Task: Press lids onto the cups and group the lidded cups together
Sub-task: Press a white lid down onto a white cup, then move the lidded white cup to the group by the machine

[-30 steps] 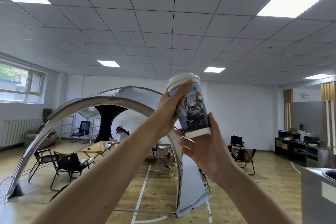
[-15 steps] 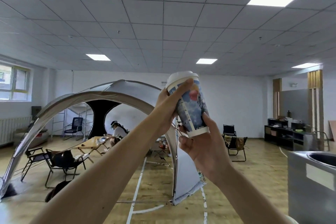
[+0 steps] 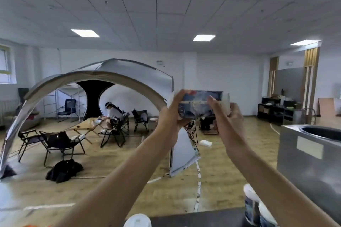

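Note:
Both my hands hold one printed paper cup (image 3: 198, 104) up in front of me, turned on its side. Its white lid (image 3: 225, 100) points right. My left hand (image 3: 170, 116) grips the cup's bottom end and my right hand (image 3: 227, 116) wraps the lid end. The cup is blurred by motion. At the bottom edge, a white lid top (image 3: 137, 221) shows near the middle. Two lidded printed cups (image 3: 251, 206) stand at the bottom right, partly behind my right forearm.
A dark tabletop (image 3: 193, 220) runs along the bottom edge. A steel cabinet with a sink (image 3: 310, 156) stands at the right. Beyond lie a wooden floor, a grey arched tent (image 3: 96, 77), folding chairs and a seated person (image 3: 113, 114).
The cup went from upright and high to lying sideways and lower. My right hand moved from its base to the lid end. The view tilted down, showing the tabletop and more cups.

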`<state>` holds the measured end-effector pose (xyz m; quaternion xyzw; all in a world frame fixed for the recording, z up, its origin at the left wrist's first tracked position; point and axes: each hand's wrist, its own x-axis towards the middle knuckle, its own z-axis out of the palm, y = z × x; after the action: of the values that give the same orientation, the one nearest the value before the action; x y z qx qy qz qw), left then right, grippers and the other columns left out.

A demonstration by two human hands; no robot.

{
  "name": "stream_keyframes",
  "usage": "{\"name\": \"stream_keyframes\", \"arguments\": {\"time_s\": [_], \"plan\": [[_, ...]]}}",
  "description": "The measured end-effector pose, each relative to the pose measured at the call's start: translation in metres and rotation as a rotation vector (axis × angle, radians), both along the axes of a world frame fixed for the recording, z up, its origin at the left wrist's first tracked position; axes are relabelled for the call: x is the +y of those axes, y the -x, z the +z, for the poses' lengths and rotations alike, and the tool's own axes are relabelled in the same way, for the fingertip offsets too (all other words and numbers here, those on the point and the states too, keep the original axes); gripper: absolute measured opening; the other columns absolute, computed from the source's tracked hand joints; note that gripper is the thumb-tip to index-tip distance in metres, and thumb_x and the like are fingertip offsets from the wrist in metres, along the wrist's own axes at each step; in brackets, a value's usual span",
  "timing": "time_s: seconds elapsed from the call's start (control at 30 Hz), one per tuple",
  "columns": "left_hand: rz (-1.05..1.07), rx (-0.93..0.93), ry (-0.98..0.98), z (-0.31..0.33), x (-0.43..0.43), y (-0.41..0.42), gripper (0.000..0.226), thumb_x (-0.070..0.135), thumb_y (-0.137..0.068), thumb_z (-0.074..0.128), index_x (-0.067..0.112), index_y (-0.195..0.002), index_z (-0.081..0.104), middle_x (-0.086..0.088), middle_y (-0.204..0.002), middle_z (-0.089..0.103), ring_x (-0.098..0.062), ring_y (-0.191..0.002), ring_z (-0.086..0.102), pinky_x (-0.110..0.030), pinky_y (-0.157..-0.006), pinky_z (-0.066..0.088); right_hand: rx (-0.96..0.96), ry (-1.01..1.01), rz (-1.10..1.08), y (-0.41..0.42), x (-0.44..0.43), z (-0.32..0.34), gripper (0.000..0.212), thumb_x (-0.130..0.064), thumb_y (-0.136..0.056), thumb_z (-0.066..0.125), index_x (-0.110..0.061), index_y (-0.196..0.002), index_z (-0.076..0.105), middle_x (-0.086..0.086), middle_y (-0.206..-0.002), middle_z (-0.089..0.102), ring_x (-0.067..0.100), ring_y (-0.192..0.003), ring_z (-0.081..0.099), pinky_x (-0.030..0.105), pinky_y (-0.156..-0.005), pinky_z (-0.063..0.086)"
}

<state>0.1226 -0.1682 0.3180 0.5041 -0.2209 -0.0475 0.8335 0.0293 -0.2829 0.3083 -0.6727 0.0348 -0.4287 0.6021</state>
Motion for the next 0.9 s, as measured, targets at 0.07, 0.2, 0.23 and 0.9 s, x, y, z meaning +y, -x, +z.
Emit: {"name": "stream_keyframes", "arguments": {"time_s": [0.07, 0.2, 0.23, 0.9], "plan": [[-0.135, 0.134, 0.054, -0.031, -0.010, 0.006, 0.061, 0.052, -0.090, 0.068, 0.009, -0.133, 0.065, -0.019, -0.119, 0.073, -0.026, -0.093, 0.072, -0.033, -0.072, 0.063, 0.038, 0.163, -0.109, 0.001, -0.013, -0.003, 0.047, -0.063, -0.082, 0.069, -0.022, -0.103, 0.057, -0.004, -0.082, 0.062, 0.010, -0.068, 0.058, 0.018, -0.055, 0.044], [-0.297, 0.368, 0.155, -0.088, -0.034, 0.019, 0.059, 0.055, -0.097, 0.058, 0.010, -0.135, 0.065, -0.017, -0.122, 0.073, -0.025, -0.080, 0.074, -0.037, -0.075, 0.064, 0.185, 0.391, -0.201, 0.001, -0.028, -0.013, 0.053, -0.061, -0.081, 0.072, -0.017, -0.106, 0.055, -0.001, -0.090, 0.062, 0.009, -0.073, 0.057, 0.012, -0.047, 0.037], [-0.306, 0.397, 0.157, -0.100, -0.039, 0.021, 0.058, 0.055, -0.098, 0.055, 0.010, -0.134, 0.065, -0.016, -0.121, 0.073, -0.025, -0.077, 0.074, -0.037, -0.076, 0.064, 0.243, 0.434, -0.220, 0.001, -0.033, -0.018, 0.057, -0.065, -0.080, 0.071, -0.016, -0.107, 0.055, 0.000, -0.092, 0.062, 0.013, -0.077, 0.058, 0.017, -0.051, 0.038], [-0.177, -0.418, -1.026, -0.222, -0.126, -0.010, 0.093, 0.042, -0.074, 0.092, 0.016, -0.147, 0.040, 0.002, -0.133, 0.051, -0.014, -0.115, 0.056, -0.020, -0.089, 0.052, 0.739, 0.225, -0.056, 0.016, -0.120, -0.303, 0.052, -0.038, -0.072, 0.086, -0.013, -0.107, 0.058, -0.004, -0.094, 0.070, 0.005, -0.083, 0.065, 0.023, -0.063, 0.048]]}}
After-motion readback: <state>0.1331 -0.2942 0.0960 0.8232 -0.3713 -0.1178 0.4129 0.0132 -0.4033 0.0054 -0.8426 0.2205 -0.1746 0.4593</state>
